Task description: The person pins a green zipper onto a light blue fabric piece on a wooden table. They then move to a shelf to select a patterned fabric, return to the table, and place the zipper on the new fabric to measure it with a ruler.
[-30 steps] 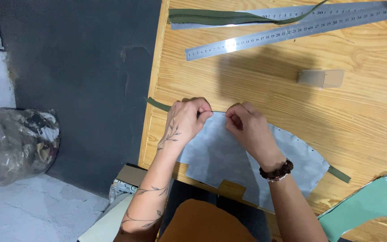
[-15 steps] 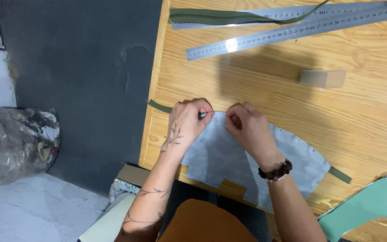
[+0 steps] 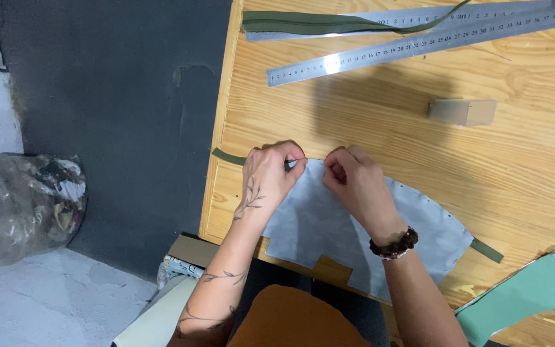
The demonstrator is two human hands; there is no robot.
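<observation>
Grey sheet material [image 3: 316, 225], cut with a curved upper edge, is laid flat at the near edge of the table [image 3: 380, 115], its lower part overhanging toward the person. An olive strip [image 3: 227, 156] runs beneath the curved edge and shows at both ends.

The left hand [image 3: 270, 177] is closed in a pinch at the top of the curve; a small dark item at the fingertips is gripped, too small to identify. The right hand [image 3: 353, 183], just beside it, is curled with fingertips pressed to the same edge; whether anything is held cannot be told.

Handling, as judged: the sheet appears thin, light and pliable, lying flat without creasing, probably leather or similar. It is best taken at the curved edge, where both layers meet. The strip looks soft and likely to slip out of line.

Further right on the table: 2 steel rulers [image 3: 412, 48] at the far side, a second olive strip [image 3: 329, 22] lying over them, a small tan block [image 3: 462, 111], and a pale green piece [image 3: 521, 295] at the near right corner.

Surface: varnished pine, smooth. Room: a dark wall panel and a clear bag of rubbish [image 3: 24, 205] on a concrete floor, left of the table.
</observation>
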